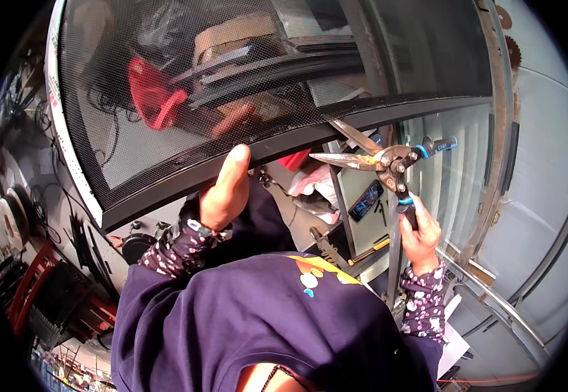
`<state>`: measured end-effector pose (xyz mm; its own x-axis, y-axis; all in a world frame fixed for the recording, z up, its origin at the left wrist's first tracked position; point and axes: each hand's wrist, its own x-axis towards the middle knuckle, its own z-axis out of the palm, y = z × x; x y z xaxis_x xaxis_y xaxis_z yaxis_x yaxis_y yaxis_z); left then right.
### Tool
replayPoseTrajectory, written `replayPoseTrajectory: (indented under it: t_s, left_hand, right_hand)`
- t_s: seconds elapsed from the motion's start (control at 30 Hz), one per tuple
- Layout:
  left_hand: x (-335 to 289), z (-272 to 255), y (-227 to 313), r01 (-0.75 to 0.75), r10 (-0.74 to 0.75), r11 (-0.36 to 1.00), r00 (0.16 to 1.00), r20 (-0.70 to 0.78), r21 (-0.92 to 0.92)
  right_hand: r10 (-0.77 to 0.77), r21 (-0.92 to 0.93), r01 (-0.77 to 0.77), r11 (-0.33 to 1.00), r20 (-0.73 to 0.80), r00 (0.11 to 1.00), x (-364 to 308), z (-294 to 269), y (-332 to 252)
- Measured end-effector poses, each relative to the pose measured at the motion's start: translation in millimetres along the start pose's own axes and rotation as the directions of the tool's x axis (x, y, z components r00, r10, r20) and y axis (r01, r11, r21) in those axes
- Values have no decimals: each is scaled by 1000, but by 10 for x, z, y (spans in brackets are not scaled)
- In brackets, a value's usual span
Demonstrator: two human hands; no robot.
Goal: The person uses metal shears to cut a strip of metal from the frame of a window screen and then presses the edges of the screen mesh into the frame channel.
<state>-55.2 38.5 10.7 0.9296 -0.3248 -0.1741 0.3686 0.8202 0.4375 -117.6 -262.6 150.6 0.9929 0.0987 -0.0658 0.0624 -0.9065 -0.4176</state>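
Observation:
A large screen of black mesh (91, 104) in a dark frame (274, 149) spans the upper part of the head view. My left hand (224, 196) is closed round the frame's near bar, thumb on top; its fingers show dimly through the mesh beyond. In my right hand (422, 238) is one black-and-blue handle of a pair of tin snips (388, 158). The other handle sticks out to the right, outside my grip. The blades stand apart, pointing left, and the upper blade's tip lies at the bar's near edge; whether it touches I cannot tell.
Below the bar, a phone (366, 200) lies on a pale surface near a yellow-edged strip (370, 251). A red plastic object (147, 95) and a cardboard box (235, 36) show through the mesh. Cables, a spool (14, 219) and a red-framed chair (34, 287) crowd the left.

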Motion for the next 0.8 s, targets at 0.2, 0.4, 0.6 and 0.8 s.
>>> replayPoseTrajectory:
  t_s: [0.2,0.4,0.6,0.8]
  left_hand:
    - [140,89,-298,167,-164,986,951,-260,-12]
    - [311,369,-199,133,-124,989,983,-139,58]
    - [457,482,-213,177,-228,837,973,36,517]
    - [810,293,-321,379,-588,525,809,3,762]
  right_hand:
    - [-298,-144,314,938,123,947,372,-411,413]
    - [-399,-185,481,857,351,847,573,-557,319]
    - [-157,-157,170,973,92,983,170,-748,276]
    - [-66,-242,85,966,86,994,270,-833,89]
